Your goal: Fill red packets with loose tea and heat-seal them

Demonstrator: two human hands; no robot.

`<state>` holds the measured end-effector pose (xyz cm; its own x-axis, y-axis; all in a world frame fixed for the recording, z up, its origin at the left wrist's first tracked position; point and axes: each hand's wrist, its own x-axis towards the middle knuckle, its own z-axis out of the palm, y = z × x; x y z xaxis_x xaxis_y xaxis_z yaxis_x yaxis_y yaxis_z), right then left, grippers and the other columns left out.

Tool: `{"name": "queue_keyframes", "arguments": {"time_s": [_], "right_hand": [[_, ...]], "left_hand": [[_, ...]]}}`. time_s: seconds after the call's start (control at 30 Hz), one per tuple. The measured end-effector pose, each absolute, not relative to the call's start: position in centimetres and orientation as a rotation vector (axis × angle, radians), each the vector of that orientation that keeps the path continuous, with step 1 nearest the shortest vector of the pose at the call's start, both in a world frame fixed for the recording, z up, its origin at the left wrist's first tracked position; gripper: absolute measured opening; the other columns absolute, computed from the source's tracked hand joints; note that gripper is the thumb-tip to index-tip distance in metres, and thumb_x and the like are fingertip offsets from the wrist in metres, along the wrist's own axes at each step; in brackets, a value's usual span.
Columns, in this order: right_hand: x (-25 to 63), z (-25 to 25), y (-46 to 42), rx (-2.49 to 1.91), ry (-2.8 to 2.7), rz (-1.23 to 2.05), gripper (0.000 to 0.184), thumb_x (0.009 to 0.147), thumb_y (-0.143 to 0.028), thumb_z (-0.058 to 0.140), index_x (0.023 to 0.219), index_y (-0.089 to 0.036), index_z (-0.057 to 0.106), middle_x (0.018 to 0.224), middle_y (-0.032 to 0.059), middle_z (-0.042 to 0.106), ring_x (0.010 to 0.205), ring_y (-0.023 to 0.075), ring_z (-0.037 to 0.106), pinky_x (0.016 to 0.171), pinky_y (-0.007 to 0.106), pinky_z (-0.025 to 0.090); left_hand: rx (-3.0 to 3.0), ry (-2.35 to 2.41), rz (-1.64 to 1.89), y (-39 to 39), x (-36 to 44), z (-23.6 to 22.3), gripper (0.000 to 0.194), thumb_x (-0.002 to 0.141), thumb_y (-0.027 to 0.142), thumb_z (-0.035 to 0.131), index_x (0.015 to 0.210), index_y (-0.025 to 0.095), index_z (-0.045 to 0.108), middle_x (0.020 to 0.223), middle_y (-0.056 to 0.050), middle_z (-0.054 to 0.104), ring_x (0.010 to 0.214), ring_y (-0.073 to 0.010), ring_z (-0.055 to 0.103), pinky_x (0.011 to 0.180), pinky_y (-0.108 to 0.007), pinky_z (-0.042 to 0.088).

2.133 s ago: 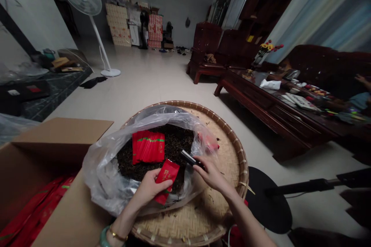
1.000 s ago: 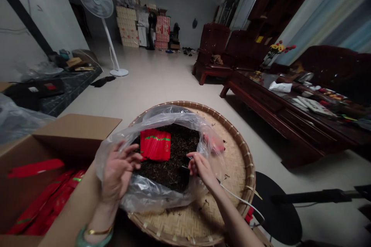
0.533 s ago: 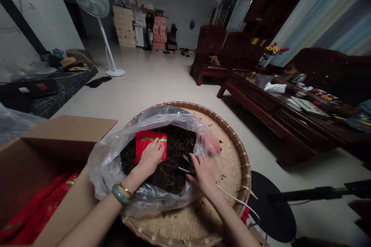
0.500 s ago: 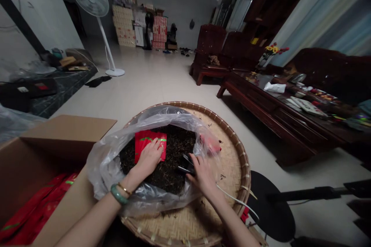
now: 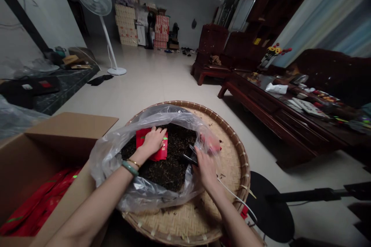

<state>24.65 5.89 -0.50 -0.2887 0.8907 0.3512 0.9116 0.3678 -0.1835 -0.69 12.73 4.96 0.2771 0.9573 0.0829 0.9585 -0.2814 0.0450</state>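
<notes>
The person sits over a round woven bamboo tray (image 5: 228, 185). On the tray lies a clear plastic bag (image 5: 116, 154), opened wide and full of dark loose tea leaves (image 5: 171, 166). A stack of small red foil packets (image 5: 160, 153) lies flat on top of the leaves, in the far left part of the bag.

To take one packet well, I think the fingers should peel only the top one from the stack and lift it flat, so that the others do not slide into the leaves.

The left hand (image 5: 153, 141) lies on the stack with fingers half curled over the far edge. It presses or pinches the packets, but I cannot tell if it has really gripped one. The right hand (image 5: 204, 166) is closed around a small black tool (image 5: 189, 154) at the right side of the bag, touching the leaves. A thin white cable (image 5: 237, 200) runs from near this wrist across the tray.

On the left an open brown cardboard box (image 5: 58, 150) holds more red packets (image 5: 37, 204).
</notes>
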Motion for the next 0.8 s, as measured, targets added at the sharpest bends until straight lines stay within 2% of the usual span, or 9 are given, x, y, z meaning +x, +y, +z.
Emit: {"name": "queue_keyframes", "arguments": {"time_s": [0.1,0.2,0.3,0.43,0.5,0.57,0.67,0.73,0.8], "right_hand": [[24.6,0.1,6.8,-1.509,-2.238,-0.09,0.075,0.07,-0.004,0.048,0.141,-0.017,0.03,0.128,0.0135,0.054,0.107,0.0284,0.053,0.089,0.045,0.044],[23.9,1.0,8.7,-1.434,-2.272,-0.057,0.072,0.072,-0.003,0.049,0.141,-0.015,0.032,0.131,0.0143,0.052,0.113,0.0281,0.05,0.093,0.044,0.044],[22.8,1.4,11.1,-1.353,-2.345,0.028,0.068,0.074,-0.003,0.049,0.14,-0.013,0.034,0.133,0.0151,0.05,0.117,0.027,0.048,0.098,0.044,0.043],[22.7,1.7,12.7,-1.245,-2.367,0.231,0.068,0.074,-0.002,0.05,0.14,-0.014,0.035,0.138,0.0157,0.044,0.126,0.0247,0.042,0.106,0.043,0.038],[23.2,2.0,12.2,-1.196,-2.283,0.328,0.065,0.078,-0.008,0.052,0.14,-0.015,0.034,0.139,0.0159,0.041,0.129,0.0243,0.038,0.108,0.043,0.036],[23.7,2.3,10.6,-1.172,-2.151,0.422,0.057,0.082,-0.017,0.054,0.137,-0.018,0.038,0.135,0.0146,0.045,0.127,0.0246,0.041,0.107,0.046,0.036],[23.1,2.3,7.1,-1.203,-1.878,0.693,0.043,0.084,-0.026,0.055,0.127,-0.022,0.049,0.121,0.0122,0.055,0.112,0.0238,0.054,0.098,0.045,0.044],[21.7,1.9,4.8,-1.216,-1.631,0.997,0.045,0.084,-0.031,0.056,0.128,-0.023,0.047,0.12,0.0117,0.056,0.102,0.0218,0.059,0.086,0.04,0.052],[20.0,1.3,3.3,-1.174,-1.391,1.246,0.052,0.082,-0.036,0.058,0.131,-0.024,0.043,0.124,0.0111,0.054,0.099,0.0205,0.061,0.078,0.036,0.056]], "left_hand": [[-2.499,-1.895,-0.146,13.2,-0.6,5.4,0.039,0.076,0.012,0.06,0.115,0.014,0.057,0.117,-0.017,0.05,0.107,-0.0329,0.046,0.077,-0.039,0.052],[-2.488,-1.936,-0.16,12.9,-0.8,5.6,0.028,0.078,0.01,0.055,0.104,0.012,0.062,0.116,-0.019,0.048,0.105,-0.0329,0.048,0.076,-0.04,0.052],[-2.494,-1.975,-0.201,12.4,-1.2,5.4,0.027,0.08,0.009,0.05,0.103,0.013,0.063,0.107,-0.017,0.053,0.1,-0.0313,0.05,0.076,-0.04,0.051],[-2.518,-2.026,-0.343,12.3,-2.0,5.0,0.029,0.079,0.009,0.052,0.105,0.015,0.063,0.097,-0.013,0.061,0.101,-0.0296,0.053,0.085,-0.041,0.048],[-2.503,-2.071,-0.472,12.2,-2.7,5.0,0.028,0.08,0.011,0.052,0.106,0.015,0.062,0.1,-0.012,0.063,0.101,-0.0275,0.054,0.089,-0.039,0.046],[-2.451,-2.129,-0.602,11.9,-3.5,5.2,0.025,0.082,0.017,0.051,0.105,0.014,0.061,0.104,-0.011,0.063,0.098,-0.025,0.057,0.089,-0.036,0.046],[-2.368,-2.28,-0.899,10.4,-4.1,5.3,0.023,0.084,0.028,0.05,0.1,0.016,0.059,0.095,-0.008,0.066,0.081,-0.0208,0.062,0.075,-0.031,0.05],[-2.298,-2.488,-1.476,8.7,-3.7,5.0,0.027,0.076,0.039,0.059,0.09,0.016,0.057,0.081,-0.004,0.065,0.067,-0.0188,0.061,0.062,-0.028,0.049],[-2.288,-2.663,-1.901,6.6,-2.5,4.2,0.04,0.066,0.047,0.067,0.085,0.016,0.052,0.066,0.0,0.061,0.056,-0.0174,0.058,0.053,-0.026,0.047]]}}
